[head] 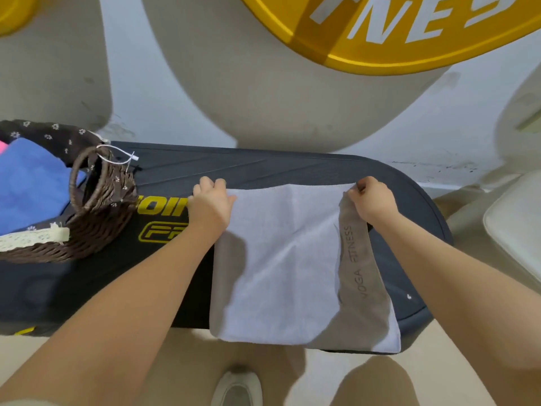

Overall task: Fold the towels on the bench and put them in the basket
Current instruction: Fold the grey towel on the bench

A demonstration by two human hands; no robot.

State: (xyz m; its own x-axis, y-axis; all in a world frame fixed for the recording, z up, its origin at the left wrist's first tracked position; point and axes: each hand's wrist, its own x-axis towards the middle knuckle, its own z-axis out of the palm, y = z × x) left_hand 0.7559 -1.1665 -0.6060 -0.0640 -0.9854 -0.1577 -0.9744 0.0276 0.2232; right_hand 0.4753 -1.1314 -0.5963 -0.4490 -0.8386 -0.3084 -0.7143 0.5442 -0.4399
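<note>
A light grey towel (281, 259) lies spread on the dark bench (263, 168), its near edge hanging over the bench's front. A darker grey band with lettering (355, 259) runs down its right side. My left hand (212, 200) pinches the towel's far left corner. My right hand (373, 199) pinches the far right corner at the top of the band. A brown wicker basket (99, 227) with a dark floral liner stands at the bench's left end and holds a folded blue towel (29, 186) beside a bit of pink cloth.
The wall behind carries a large yellow round sign (395, 33) with white letters. A cream padded seat (515, 218) stands to the right of the bench. My shoe (237, 388) shows on the tan floor below the bench's front edge.
</note>
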